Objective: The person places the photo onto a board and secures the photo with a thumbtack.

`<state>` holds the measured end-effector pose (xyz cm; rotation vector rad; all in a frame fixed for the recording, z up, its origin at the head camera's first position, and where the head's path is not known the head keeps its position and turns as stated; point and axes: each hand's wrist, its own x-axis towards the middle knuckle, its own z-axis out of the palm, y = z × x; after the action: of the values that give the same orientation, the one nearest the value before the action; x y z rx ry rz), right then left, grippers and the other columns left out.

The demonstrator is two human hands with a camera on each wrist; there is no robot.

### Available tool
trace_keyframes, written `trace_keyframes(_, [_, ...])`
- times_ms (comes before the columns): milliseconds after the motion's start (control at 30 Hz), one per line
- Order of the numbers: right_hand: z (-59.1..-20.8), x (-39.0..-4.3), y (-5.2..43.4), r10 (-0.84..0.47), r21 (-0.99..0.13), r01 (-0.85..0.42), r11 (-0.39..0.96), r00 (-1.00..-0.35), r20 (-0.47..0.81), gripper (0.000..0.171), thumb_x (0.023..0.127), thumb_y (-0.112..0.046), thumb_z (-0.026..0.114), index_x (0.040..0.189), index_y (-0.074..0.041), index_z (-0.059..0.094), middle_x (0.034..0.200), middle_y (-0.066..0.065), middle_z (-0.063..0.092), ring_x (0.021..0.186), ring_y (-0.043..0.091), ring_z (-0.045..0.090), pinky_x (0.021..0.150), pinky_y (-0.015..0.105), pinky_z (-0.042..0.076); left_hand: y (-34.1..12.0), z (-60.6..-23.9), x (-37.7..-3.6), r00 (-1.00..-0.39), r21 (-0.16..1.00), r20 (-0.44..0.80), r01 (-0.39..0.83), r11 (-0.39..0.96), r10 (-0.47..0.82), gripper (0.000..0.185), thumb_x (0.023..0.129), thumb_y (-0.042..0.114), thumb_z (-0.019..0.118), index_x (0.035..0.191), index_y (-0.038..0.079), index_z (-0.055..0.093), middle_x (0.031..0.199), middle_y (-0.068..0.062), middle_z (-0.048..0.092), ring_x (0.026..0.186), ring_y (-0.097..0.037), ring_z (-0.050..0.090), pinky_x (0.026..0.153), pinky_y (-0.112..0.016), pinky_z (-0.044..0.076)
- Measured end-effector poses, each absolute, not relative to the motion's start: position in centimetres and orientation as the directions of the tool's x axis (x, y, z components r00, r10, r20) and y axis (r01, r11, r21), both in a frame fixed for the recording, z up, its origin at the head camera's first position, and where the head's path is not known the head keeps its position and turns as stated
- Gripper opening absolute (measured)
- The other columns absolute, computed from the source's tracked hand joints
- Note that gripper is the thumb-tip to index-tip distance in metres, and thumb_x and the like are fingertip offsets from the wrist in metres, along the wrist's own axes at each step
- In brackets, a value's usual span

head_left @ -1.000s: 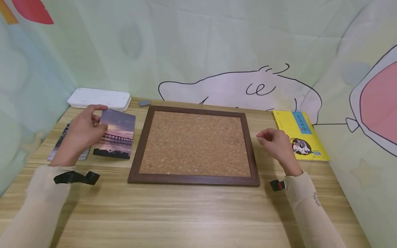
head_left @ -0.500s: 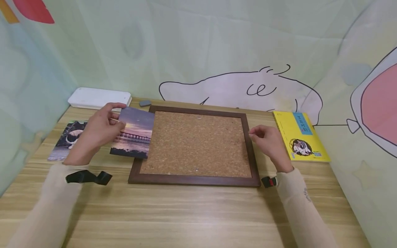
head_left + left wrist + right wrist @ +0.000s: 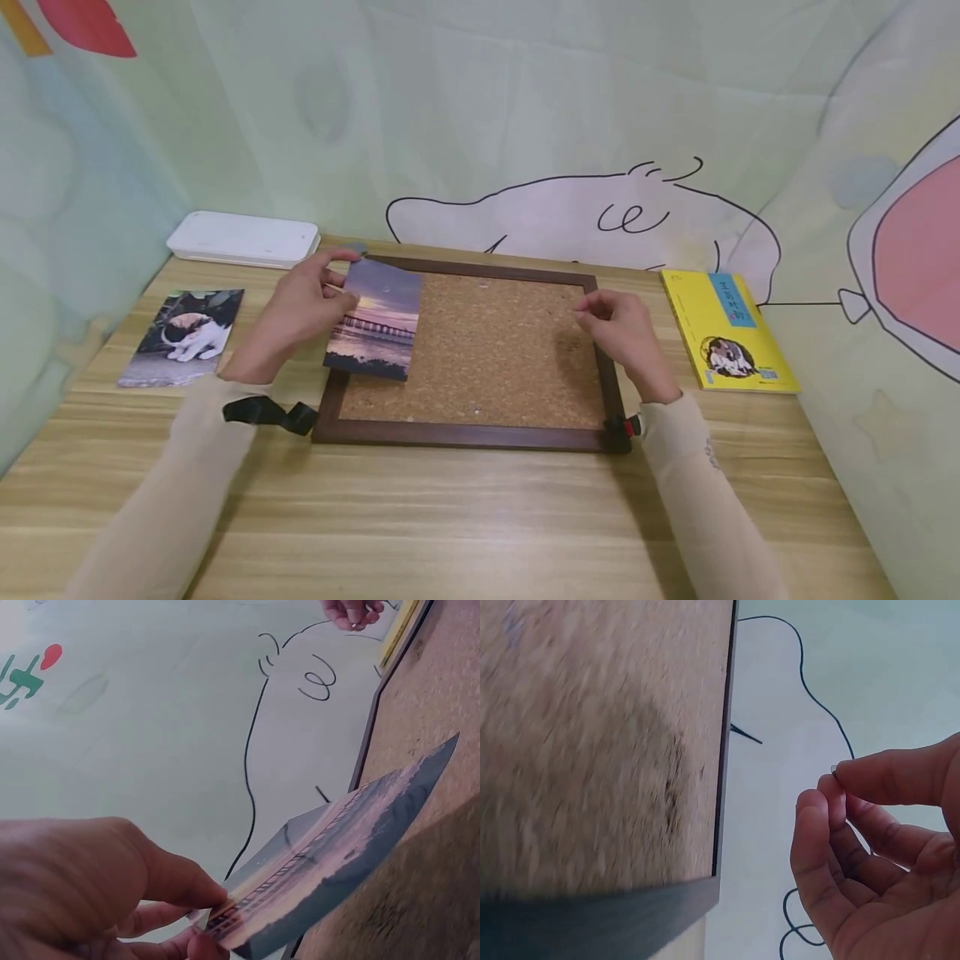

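A sunset photo [image 3: 378, 321] with a long pier is pinched at its left edge by my left hand [image 3: 303, 300]. It hangs tilted over the left side of a brown-framed cork board [image 3: 495, 358], overlapping the frame in the head view. In the left wrist view the photo [image 3: 322, 855] bows between thumb and fingers. My right hand [image 3: 626, 329] hovers over the board's right frame. Thumb and index finger pinch a tiny shiny piece [image 3: 834, 771], mostly hidden by the fingertips; I cannot tell its kind. Small shiny spots mark the cork near its top and bottom edges.
A photo of a puppy [image 3: 191, 333] lies on the wooden table [image 3: 465, 517] at the left. Behind it sits a white case [image 3: 243, 237], with a small grey block [image 3: 358, 247] partly behind my left hand. A yellow book [image 3: 727, 333] lies right of the board.
My left hand has carried the sunset photo rightward from the table to over the board, uncovering the puppy photo. My right hand has moved left to the board's right edge, still pinching.
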<state>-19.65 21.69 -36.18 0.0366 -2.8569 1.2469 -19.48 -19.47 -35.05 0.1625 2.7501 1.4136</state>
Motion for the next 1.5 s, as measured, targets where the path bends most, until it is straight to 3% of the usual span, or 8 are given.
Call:
trace_keyframes(333, [-35.5,-20.2,19.5,-0.050,-0.772,-0.050,0.634,-0.998,0.024,0.010,0.095,-0.014,0.065,0.100,-0.006,0.070,0.095,0.009,0.067,0.085,0.023,0.056,0.071,0.033,0.047,-17.0,-35.9,-20.1,-0.989,0.814,-0.017,0.071,0.576,0.146,0.056,0.091,0.004,0.063,0.144,0.011,0.046,0.112,-0.020,0.061,0.083,-0.023,0.058,0.062,-0.028,0.049])
trace_keyframes(567, [-35.5,-20.6,18.2,-0.065,-0.774,-0.037,0.632,-0.998,-0.005,0.009,0.095,-0.015,0.066,0.099,-0.007,0.070,0.090,0.009,0.065,0.079,0.022,0.055,0.064,0.031,0.046,-15.3,-36.3,-20.8,-0.987,0.839,-0.015,0.074,0.539,0.158,0.054,0.089,0.002,0.064,0.141,0.010,0.049,0.102,-0.015,0.059,0.068,-0.014,0.053,0.055,-0.026,0.045])
trace_keyframes(1000, [-35.8,-21.3,15.4,-0.120,-0.836,-0.042,0.547,-0.992,-0.028,0.006,0.093,-0.015,0.069,0.095,-0.009,0.071,0.088,0.006,0.066,0.077,0.019,0.056,0.063,0.029,0.045,-14.1,-38.9,-21.6,-0.987,0.795,-0.041,0.063,0.603,0.156,0.053,0.091,0.007,0.065,0.142,0.009,0.049,0.109,-0.019,0.064,0.088,-0.027,0.064,0.069,-0.031,0.052])
trace_keyframes(1300, [-36.1,-22.2,13.1,-0.178,-0.808,-0.053,0.587,-0.982,-0.065,0.006,0.094,-0.017,0.069,0.095,-0.012,0.073,0.091,0.004,0.066,0.081,0.019,0.055,0.067,0.032,0.045,-13.6,-41.0,-21.9,-0.989,0.757,-0.025,0.078,0.649,0.149,0.054,0.088,0.010,0.070,0.138,0.008,0.052,0.102,-0.015,0.066,0.081,-0.022,0.065,0.069,-0.031,0.048])
trace_keyframes(1500, [-36.6,-22.7,11.7,-0.247,-0.798,-0.079,0.598,-0.965,-0.089,0.010,0.096,-0.008,0.065,0.099,-0.004,0.074,0.095,0.007,0.066,0.083,0.020,0.054,0.068,0.031,0.045,-13.2,-41.5,-22.0,-0.988,0.759,-0.020,0.085,0.645,0.153,0.054,0.088,0.010,0.072,0.138,0.008,0.052,0.099,-0.012,0.062,0.077,-0.020,0.061,0.068,-0.032,0.046])
